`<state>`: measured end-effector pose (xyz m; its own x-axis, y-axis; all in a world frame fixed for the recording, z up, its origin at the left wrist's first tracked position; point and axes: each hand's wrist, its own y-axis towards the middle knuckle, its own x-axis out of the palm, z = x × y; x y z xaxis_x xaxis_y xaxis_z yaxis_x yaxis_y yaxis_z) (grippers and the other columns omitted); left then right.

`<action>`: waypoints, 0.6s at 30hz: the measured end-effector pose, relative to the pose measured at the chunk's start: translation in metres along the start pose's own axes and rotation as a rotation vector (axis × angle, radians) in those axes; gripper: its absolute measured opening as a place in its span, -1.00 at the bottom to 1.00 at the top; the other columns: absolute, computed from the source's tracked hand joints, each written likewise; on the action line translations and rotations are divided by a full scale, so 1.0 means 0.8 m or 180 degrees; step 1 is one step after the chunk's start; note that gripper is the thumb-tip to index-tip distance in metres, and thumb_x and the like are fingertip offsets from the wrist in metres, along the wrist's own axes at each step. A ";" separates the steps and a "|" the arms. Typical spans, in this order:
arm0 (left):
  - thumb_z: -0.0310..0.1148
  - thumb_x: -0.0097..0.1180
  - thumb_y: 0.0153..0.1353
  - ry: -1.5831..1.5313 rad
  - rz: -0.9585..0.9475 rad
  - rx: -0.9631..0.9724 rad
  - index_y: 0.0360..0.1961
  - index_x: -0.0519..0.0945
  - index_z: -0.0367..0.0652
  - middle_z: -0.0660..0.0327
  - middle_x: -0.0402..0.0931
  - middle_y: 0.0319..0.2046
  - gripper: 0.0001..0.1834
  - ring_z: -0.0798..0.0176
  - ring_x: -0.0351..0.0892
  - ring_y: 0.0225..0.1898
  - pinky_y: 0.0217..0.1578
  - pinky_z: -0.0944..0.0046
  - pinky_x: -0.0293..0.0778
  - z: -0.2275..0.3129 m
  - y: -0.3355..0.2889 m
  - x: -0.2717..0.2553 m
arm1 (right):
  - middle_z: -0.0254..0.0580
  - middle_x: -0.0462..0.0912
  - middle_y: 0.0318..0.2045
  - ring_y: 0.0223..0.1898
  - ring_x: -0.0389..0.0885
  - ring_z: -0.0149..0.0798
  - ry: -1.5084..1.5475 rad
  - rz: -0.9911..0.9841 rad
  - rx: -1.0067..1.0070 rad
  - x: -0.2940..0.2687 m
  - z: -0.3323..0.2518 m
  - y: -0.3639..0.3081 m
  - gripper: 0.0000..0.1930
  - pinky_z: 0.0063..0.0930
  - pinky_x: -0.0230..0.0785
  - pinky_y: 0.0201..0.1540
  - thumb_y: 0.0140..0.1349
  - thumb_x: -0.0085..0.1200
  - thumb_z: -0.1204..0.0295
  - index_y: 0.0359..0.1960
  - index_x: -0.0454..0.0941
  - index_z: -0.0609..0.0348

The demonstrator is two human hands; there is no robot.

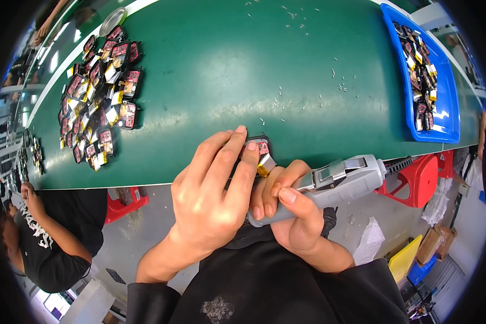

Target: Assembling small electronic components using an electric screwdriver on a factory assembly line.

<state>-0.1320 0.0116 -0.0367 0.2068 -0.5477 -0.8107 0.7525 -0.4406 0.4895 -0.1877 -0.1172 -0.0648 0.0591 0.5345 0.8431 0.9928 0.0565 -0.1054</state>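
Observation:
At the near edge of the green table lies a small black housing (263, 141) with a red circuit board. A silver battery with yellow tape (265, 164) sticks out from it toward me. My left hand (213, 186) holds the housing, fingertips on its top and side; the thumb is hidden. My right hand (294, 208) is wrapped round a grey electric screwdriver (337, 186), thumb near its metal lever. The screwdriver slants across the table edge, its black cord leaving at the right. Its tip cannot be made out behind the hands.
Similar housings (127, 116) are heaped on the table's left. More fill a blue tray (448, 116) at the right. Tiny screws (343, 86) lie scattered across the table. A round metal dish (113, 21) stands far left. A red stool (418, 183) and a seated person (54, 237) flank me.

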 end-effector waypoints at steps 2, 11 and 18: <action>-0.72 0.26 -0.23 -0.0004 0.0000 0.0017 -0.36 0.61 -0.37 -0.01 0.63 -0.31 -0.71 -0.02 0.64 -0.30 -0.35 0.19 0.59 -0.001 0.000 0.000 | -0.08 0.43 -0.50 -0.45 0.47 -0.21 -0.0062 -0.0046 -0.0009 0.000 -0.001 0.000 -0.94 -0.29 0.41 -0.30 0.28 -0.12 0.55 -0.28 0.30 0.28; -0.70 0.31 -0.19 -0.0139 0.0300 0.0223 -0.39 0.61 -0.39 -0.01 0.64 -0.36 -0.76 0.02 0.66 -0.37 -0.42 0.24 0.59 -0.012 0.002 0.009 | -0.09 0.43 -0.51 -0.47 0.47 -0.21 0.0049 -0.0004 -0.0059 -0.001 0.005 0.001 -0.93 -0.31 0.40 -0.33 0.27 -0.11 0.54 -0.30 0.30 0.28; -0.54 0.21 -0.28 0.0021 0.0353 0.0462 -0.41 0.59 -0.36 0.00 0.58 -0.36 -0.72 0.07 0.63 -0.35 -0.51 0.29 0.58 -0.018 0.001 0.016 | -0.08 0.43 -0.50 -0.47 0.47 -0.21 0.0022 -0.0039 -0.0019 -0.002 0.001 0.001 -0.93 -0.31 0.41 -0.33 0.26 -0.10 0.54 -0.30 0.30 0.29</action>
<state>-0.1195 0.0144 -0.0514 0.2880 -0.5941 -0.7511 0.6267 -0.4761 0.6169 -0.1868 -0.1170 -0.0668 0.0476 0.5279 0.8480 0.9941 0.0580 -0.0919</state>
